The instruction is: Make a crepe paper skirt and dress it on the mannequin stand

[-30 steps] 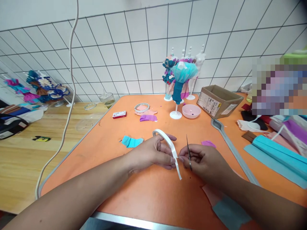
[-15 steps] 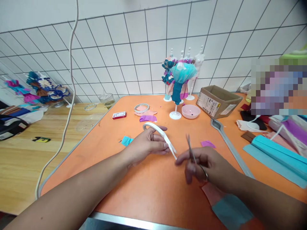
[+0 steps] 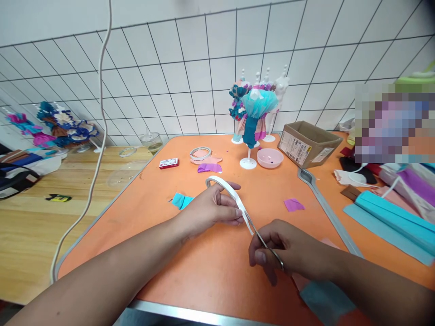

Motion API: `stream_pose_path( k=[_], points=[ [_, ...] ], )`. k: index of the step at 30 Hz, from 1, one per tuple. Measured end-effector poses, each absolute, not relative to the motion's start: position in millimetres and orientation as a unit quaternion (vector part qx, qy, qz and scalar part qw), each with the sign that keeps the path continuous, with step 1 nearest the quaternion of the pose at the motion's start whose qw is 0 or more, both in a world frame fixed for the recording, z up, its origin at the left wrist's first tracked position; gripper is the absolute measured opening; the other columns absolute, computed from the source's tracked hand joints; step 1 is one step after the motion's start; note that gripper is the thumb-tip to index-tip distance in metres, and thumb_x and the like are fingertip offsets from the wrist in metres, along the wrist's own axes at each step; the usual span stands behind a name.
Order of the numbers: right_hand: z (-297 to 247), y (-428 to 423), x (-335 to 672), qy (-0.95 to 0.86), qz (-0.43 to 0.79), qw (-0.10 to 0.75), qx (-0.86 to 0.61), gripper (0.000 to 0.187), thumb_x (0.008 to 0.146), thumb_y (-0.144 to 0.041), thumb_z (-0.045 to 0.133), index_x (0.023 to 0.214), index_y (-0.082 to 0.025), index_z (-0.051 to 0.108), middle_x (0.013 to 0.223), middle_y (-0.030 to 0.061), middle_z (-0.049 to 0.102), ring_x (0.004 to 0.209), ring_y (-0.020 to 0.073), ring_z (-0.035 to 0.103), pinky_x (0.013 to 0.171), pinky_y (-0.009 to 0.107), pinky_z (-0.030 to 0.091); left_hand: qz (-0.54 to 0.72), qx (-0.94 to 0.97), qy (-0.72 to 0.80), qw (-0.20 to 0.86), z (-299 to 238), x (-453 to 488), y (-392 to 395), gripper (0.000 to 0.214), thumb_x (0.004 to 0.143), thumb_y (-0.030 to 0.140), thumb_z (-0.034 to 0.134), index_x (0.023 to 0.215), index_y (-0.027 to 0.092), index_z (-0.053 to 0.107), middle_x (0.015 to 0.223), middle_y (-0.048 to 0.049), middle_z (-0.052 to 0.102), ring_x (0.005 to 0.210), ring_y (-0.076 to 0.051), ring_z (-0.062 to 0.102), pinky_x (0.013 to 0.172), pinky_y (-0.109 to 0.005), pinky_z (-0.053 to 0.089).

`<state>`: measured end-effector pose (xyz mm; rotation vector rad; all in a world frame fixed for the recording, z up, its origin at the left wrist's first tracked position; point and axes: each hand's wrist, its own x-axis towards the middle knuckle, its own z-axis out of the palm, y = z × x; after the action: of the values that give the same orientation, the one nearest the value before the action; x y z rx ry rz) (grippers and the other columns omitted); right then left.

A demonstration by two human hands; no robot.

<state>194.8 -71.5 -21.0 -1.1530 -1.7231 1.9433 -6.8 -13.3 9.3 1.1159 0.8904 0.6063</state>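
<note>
My left hand [image 3: 219, 203] is closed around a roll of white tape [image 3: 227, 186], whose loose end hangs down to the right past my thumb. In my right hand [image 3: 280, 246] I grip a small pair of metal scissors [image 3: 262, 241]. Their blades point up and left and meet the tape strip beside my left fingertips; I cannot tell whether they close on it. Under my right forearm lies a piece of pink and teal paper [image 3: 324, 299], partly covered. A blue paper scrap [image 3: 181, 200] sits beside my left wrist.
A small mannequin [image 3: 251, 122] in teal paper stands at the back, near a pink bowl [image 3: 270, 158] and a cardboard box [image 3: 302, 147]. Another tape roll [image 3: 200, 154] and a red-and-white box [image 3: 169, 163] lie left. A grey strip [image 3: 331, 215] and blue paper roll [image 3: 390, 226] lie right.
My right hand has turned and lowered, swinging the scissors from upright to slanting left against the tape strip. My left hand and the tape have shifted slightly right.
</note>
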Motion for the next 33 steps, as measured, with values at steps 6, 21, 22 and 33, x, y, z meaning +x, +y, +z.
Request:
stream_pose_path(
  k=[6, 21, 22, 33],
  points=[
    [-26.1, -71.3, 193.1, -0.612, 0.660, 0.145, -0.412, 0.025, 0.080, -0.040, 0.062, 0.077, -0.016, 0.064, 0.059, -0.0007, 0.063, 0.049, 0.0089, 0.049, 0.046, 0.019, 0.030, 0.264, 0.506, 0.402, 0.715, 7.1, -3.9, -15.7, 0.062, 0.065, 0.012, 0.074, 0.118, 0.016, 0.043, 0.073, -0.0009, 0.065, 0.068, -0.017, 0.066, 0.065, -0.031, 0.051],
    [-27.4, -69.4, 189.7, -0.612, 0.658, 0.157, -0.409, 0.021, 0.080, -0.037, 0.061, 0.077, -0.016, 0.061, 0.061, -0.0012, 0.060, 0.055, 0.0098, 0.049, 0.056, 0.021, 0.040, 0.265, 0.523, 0.388, 0.711, 7.3, 0.7, -21.5, 0.060, 0.063, 0.013, 0.075, 0.114, 0.017, 0.043, 0.067, 0.0010, 0.063, 0.061, -0.016, 0.063, 0.061, -0.030, 0.049],
    [-27.2, -69.4, 189.4, -0.613, 0.656, 0.157, -0.412, 0.020, 0.080, -0.036, 0.061, 0.076, -0.016, 0.060, 0.060, -0.0014, 0.059, 0.055, 0.0102, 0.051, 0.056, 0.021, 0.040, 0.265, 0.524, 0.389, 0.710, 7.5, 0.8, -21.7, 0.060, 0.063, 0.013, 0.075, 0.114, 0.017, 0.043, 0.066, 0.0013, 0.063, 0.060, -0.016, 0.063, 0.060, -0.030, 0.049],
    [-28.5, -70.6, 189.1, -0.619, 0.641, 0.149, -0.429, 0.022, 0.079, -0.037, 0.060, 0.073, -0.016, 0.058, 0.058, -0.0025, 0.054, 0.053, 0.0096, 0.049, 0.051, 0.020, 0.037, 0.262, 0.534, 0.389, 0.703, 6.4, 0.7, -20.9, 0.061, 0.063, 0.010, 0.073, 0.114, 0.017, 0.041, 0.064, 0.0016, 0.063, 0.058, -0.015, 0.062, 0.060, -0.030, 0.049]
  ],
)
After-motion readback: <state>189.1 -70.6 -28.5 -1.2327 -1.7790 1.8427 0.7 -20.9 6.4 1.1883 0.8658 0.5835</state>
